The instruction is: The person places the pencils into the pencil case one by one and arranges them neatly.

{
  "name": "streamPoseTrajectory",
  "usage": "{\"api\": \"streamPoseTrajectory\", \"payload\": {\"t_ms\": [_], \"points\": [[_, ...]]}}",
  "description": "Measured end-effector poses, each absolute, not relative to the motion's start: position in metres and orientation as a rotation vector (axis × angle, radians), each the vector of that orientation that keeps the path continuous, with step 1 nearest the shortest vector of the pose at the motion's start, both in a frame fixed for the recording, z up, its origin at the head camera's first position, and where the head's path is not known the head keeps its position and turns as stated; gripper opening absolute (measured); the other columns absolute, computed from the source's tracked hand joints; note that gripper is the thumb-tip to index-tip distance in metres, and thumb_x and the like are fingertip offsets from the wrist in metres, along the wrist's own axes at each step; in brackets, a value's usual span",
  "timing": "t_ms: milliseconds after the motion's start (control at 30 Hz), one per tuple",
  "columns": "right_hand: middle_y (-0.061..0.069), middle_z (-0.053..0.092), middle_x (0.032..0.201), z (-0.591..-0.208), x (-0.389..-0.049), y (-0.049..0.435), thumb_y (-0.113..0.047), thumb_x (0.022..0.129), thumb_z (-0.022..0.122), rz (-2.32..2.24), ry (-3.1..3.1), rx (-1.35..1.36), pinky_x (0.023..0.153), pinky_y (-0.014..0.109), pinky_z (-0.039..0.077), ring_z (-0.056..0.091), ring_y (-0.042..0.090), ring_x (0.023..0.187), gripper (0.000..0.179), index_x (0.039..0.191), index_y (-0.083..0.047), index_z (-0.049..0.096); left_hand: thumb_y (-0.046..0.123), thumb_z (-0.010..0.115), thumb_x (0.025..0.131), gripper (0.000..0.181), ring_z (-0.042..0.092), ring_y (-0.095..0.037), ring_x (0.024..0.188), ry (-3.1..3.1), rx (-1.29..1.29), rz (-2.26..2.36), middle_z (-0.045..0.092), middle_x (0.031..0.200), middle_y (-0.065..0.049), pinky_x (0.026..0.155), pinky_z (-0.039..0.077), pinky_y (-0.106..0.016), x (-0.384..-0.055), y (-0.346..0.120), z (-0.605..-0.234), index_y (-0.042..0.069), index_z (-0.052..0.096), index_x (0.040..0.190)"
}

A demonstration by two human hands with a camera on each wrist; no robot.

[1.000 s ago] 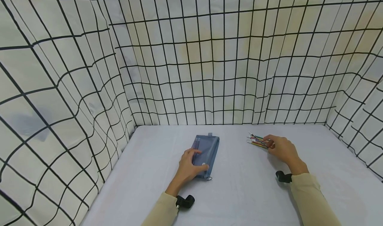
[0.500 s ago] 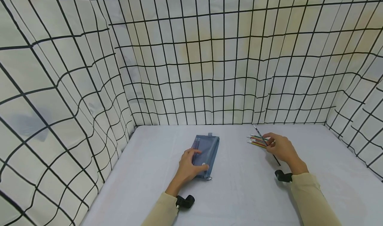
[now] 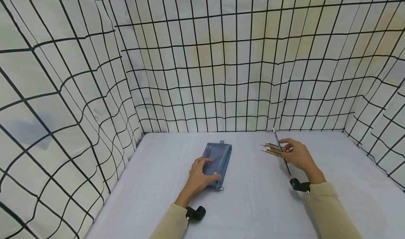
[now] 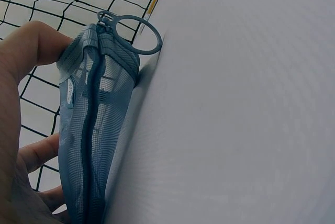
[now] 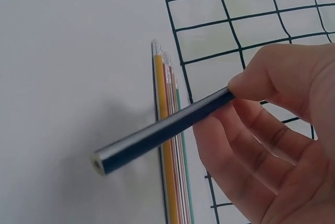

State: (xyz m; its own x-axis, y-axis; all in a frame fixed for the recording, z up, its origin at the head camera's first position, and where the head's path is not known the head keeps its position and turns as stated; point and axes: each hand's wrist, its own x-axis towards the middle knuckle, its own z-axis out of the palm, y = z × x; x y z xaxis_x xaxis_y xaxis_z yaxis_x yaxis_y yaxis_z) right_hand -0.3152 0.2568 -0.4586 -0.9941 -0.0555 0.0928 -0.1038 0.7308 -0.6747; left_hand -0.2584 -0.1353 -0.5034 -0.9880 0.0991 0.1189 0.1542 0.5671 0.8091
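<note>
A blue mesh zip pouch (image 3: 220, 158) lies on the white table, and slim pencil-like shapes show along its left side. My left hand (image 3: 200, 174) rests on the pouch, thumb and fingers spread over its upper face. In the left wrist view the pouch's zipper ring (image 4: 138, 34) sticks out at one end. Between thumb and fingertips my right hand (image 3: 297, 156) pinches a dark blue, silver-striped pencil (image 5: 162, 132). It is tilted above several loose pencils (image 3: 271, 149). Their silvery ends (image 5: 161, 54) point away from my right hand, whose fingers hide part of the pile in the head view.
White walls with a black grid (image 3: 240, 73) rise behind and on both sides of the white table (image 3: 246, 204). Small black wrist devices (image 3: 196, 213) sit by both sleeves.
The right hand has lifted the dark pencil off the pile and swung it from lying along the others to a steep slant. The left hand and the pouch have stayed put.
</note>
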Motion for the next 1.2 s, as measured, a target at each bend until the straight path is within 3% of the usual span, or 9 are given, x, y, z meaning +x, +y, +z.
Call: {"api": "streamPoseTrajectory", "payload": {"t_ms": [567, 1200], "points": [[0.026, 0.058, 0.120, -0.455, -0.311, 0.241, -0.003, 0.097, 0.061, 1.588, -2.800, 0.111, 0.077, 0.038, 0.063, 0.068, 0.025, 0.093, 0.053, 0.146, 0.003, 0.042, 0.042, 0.080, 0.077, 0.063, 0.035, -0.048, 0.145, -2.726, -0.224, -1.412, 0.037, 0.159, -0.018, 0.109, 0.034, -0.071, -0.259, -0.136, -0.504, 0.018, 0.061, 0.132], [0.019, 0.061, 0.111, -0.466, -0.311, 0.216, 0.001, 0.095, 0.064, 1.806, -2.732, 0.080, 0.081, 0.038, 0.062, 0.065, 0.021, 0.092, 0.052, 0.144, 0.005, 0.045, 0.042, 0.080, 0.077, 0.063, 0.035, -0.046, 0.147, -2.723, -0.211, -1.434, 0.037, 0.160, -0.015, 0.110, 0.035, -0.069, -0.259, -0.136, -0.504, 0.019, 0.061, 0.132]]}}
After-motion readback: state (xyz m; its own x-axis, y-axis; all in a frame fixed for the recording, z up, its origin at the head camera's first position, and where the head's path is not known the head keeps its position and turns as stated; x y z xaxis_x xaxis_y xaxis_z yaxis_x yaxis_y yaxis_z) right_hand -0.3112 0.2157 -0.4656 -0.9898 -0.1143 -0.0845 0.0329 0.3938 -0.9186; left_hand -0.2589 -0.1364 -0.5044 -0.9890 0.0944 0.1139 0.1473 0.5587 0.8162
